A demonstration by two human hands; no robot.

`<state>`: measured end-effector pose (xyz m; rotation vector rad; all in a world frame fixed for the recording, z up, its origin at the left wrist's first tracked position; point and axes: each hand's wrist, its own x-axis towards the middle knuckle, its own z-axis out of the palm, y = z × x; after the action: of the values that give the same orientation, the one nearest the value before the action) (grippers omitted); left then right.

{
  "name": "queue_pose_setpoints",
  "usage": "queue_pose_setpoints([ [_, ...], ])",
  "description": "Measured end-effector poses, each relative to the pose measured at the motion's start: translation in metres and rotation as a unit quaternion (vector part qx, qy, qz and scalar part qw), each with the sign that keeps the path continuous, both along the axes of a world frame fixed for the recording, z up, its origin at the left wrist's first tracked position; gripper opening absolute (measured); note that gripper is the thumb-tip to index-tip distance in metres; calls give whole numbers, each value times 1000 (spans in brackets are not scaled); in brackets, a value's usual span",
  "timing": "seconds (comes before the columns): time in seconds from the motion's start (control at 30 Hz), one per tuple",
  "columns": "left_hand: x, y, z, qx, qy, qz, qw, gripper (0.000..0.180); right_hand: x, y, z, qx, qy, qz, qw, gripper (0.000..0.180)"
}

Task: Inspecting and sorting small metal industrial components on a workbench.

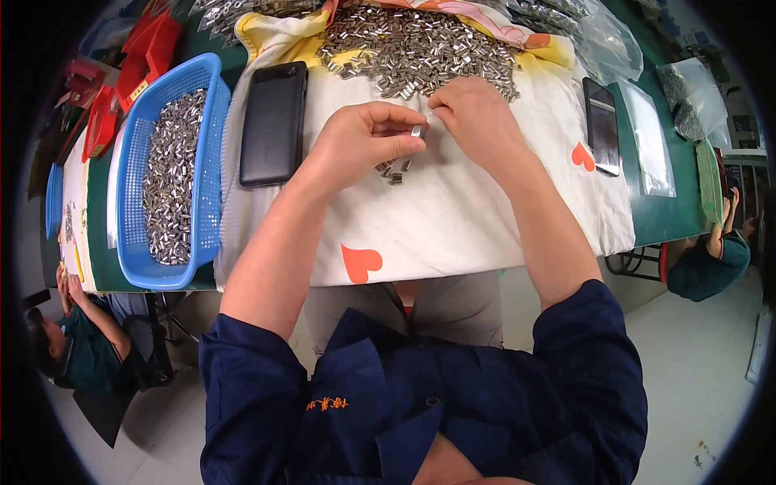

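Head view: left fingers (402, 145) pinch a cylinder (417, 131), right fingers (442, 102) curl, contents unclear — orange shirt lettering (326, 403) shows.

The person's left hand (356, 145) pinches a small silvery metal piece (418, 130) between its fingers (400, 146), near a few loose pieces (396, 174) on the white cloth (453, 226) covering part of the green desk (683, 206). The right hand (478, 119) curls at the near edge of a broad heap of similar pieces (412, 56), and a blue basket (162, 280) at left holds more.

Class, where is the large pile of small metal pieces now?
In the head view, the pile lies at top centre on the far end of the cloth, beyond the left hand and right hand.
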<state>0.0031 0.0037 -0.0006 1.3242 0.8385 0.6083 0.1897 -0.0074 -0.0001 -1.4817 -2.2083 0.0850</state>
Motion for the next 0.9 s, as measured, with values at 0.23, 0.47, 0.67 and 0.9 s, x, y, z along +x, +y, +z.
queue_pose_setpoints([
  [0.23, -4, 5, -3, -40, -74, 56, 995, 26, -8, -13, 27, -206, 321, 28, 924, 8],
  [0.47, -2, 4, -3, -34, -81, 73, 993, 27, -13, -16, 24, -176, 286, 28, 941, 7],
  [0.67, -1, 3, -3, 6, -33, 86, 996, 27, -18, -18, 18, -13, 151, 36, 988, 6],
  [0.9, -2, 2, 1, -17, -39, 74, 996, 28, -18, -20, 21, -87, 225, 30, 970, 8],
])
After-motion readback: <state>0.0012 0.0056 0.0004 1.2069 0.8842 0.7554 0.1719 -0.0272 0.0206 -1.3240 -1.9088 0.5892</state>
